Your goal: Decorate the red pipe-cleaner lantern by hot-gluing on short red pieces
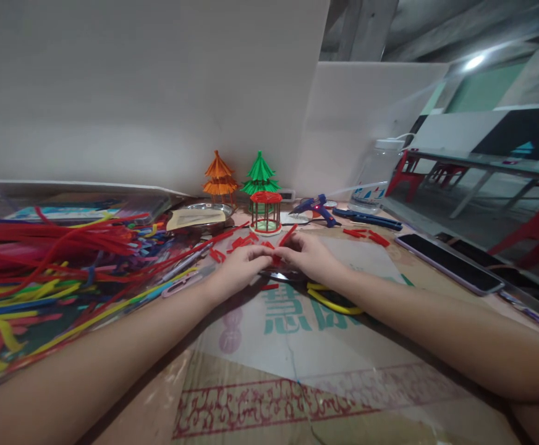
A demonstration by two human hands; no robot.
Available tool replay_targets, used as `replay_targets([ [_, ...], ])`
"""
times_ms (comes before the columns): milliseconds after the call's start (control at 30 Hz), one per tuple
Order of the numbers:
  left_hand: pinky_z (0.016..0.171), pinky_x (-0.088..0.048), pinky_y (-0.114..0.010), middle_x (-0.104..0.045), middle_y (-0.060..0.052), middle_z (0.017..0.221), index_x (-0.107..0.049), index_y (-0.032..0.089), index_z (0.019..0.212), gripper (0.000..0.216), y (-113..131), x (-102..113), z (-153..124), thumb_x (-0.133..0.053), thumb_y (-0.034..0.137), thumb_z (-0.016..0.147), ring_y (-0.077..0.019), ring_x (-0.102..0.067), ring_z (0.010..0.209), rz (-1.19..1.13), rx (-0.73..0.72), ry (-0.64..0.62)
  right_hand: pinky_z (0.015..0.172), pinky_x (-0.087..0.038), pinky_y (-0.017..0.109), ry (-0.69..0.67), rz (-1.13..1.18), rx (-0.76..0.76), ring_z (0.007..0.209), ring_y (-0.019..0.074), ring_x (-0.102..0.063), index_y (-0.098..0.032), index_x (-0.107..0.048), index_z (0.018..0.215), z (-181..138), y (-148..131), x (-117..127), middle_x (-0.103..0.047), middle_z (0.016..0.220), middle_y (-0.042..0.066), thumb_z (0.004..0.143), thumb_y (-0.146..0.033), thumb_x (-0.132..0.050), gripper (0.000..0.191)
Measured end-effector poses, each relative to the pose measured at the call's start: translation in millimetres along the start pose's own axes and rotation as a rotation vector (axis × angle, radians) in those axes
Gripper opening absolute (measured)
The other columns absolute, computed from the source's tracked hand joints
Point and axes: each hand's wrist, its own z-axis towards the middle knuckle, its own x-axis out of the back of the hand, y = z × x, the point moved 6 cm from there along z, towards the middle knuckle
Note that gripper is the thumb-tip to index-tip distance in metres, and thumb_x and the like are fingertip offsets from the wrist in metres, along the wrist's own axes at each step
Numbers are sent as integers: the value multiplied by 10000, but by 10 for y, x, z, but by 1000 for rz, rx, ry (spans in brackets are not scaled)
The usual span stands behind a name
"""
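My left hand (pixel 244 264) and my right hand (pixel 309 253) meet over the middle of the table, fingertips close together. Both are pinched on a short red pipe cleaner piece (pixel 289 235) that slants up by the right fingers; its lower end is hidden. Under the fingertips lies a shiny dark item (pixel 281 275), mostly covered. Cut red pieces (pixel 246 240) are scattered around the hands. Just behind stands a small pavilion (pixel 266 213) with a red top, brown posts and a pale round base.
Bundles of coloured pipe cleaners (pixel 56 247) fill the left side. Behind are orange (pixel 218 173) and green (pixel 260 173) pagoda models, a metal dish (pixel 204 213), a blue glue gun (pixel 316 209) and dark pliers-like tool (pixel 366 218). A bottle (pixel 371 176) and phone (pixel 448 262) stand rightward.
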Motion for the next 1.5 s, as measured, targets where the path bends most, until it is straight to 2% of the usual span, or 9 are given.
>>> replay_targets([
  [300, 891, -536, -359, -797, -124, 1062, -790, 131, 1066, 419, -38, -47, 4, -691, 469, 839, -249, -727, 935, -57, 30, -98, 557, -454, 256, 26, -21, 10, 605, 149, -621, -172, -658, 790, -9, -27, 12, -688, 680, 7, 848, -277, -665, 120],
  [533, 878, -561, -346, -809, -101, 971, -796, 152, 947, 339, -53, -78, 10, -778, 440, 769, -230, -746, 882, -130, 34, -112, 578, -471, 272, 15, 15, -24, 629, 167, -638, -179, -637, 805, -21, -3, -12, -691, 687, 10, 848, -284, -665, 117],
  [700, 821, -561, -323, -810, -89, 937, -793, 156, 919, 311, -40, -60, -6, -762, 432, 781, -217, -742, 836, -88, 54, -85, 633, -477, 279, 30, -42, 57, 679, 164, -632, -173, -659, 822, -6, -18, -18, -697, 748, 17, 850, -278, -659, 109],
  [833, 786, -553, -321, -805, -79, 869, -783, 155, 882, 318, -28, 0, -4, -751, 453, 777, -223, -735, 805, -34, 48, -8, 661, -481, 288, -22, -125, 167, 722, 171, -624, -175, -639, 903, -47, -154, -1, -693, 809, 33, 892, -312, -625, 138],
  [933, 792, -546, -328, -801, -78, 861, -776, 159, 852, 319, -22, 37, -2, -743, 468, 780, -229, -727, 809, -3, 58, 39, 634, -461, 282, -62, -311, 218, 729, 175, -605, -181, -622, 1021, -147, -248, 145, -677, 854, 38, 897, -311, -627, 179],
  [1067, 823, -539, -329, -804, -88, 912, -780, 158, 866, 294, -10, 49, -3, -737, 442, 799, -231, -726, 854, 34, 58, 69, 617, -452, 290, -225, -573, 176, 732, 197, -642, -214, -626, 1208, -353, -172, 444, -714, 886, 43, 889, -292, -657, 330],
  [1167, 831, -546, -321, -806, -89, 918, -775, 157, 877, 259, -32, 37, -1, -732, 404, 815, -220, -733, 855, 1, 81, 64, 639, -477, 300, -389, -679, 162, 824, 233, -693, -274, -669, 1246, -499, -66, 580, -754, 1047, 59, 825, -367, -764, 442],
  [1267, 842, -546, -308, -807, -78, 914, -770, 165, 862, 224, -44, 41, 1, -740, 381, 813, -206, -736, 851, -11, 78, 71, 691, -492, 294, -465, -736, 221, 914, 240, -703, -325, -688, 1285, -560, -36, 586, -738, 1164, 50, 831, -279, -746, 460],
  [1500, 793, -553, -308, -801, -91, 932, -763, 149, 899, 340, -94, 80, 11, -787, 463, 771, -190, -727, 800, -126, 114, 97, 550, -374, 263, -447, -825, 346, 697, 158, -623, -357, -615, 1401, -587, -14, 444, -684, 1099, 47, 808, -85, -589, 653],
])
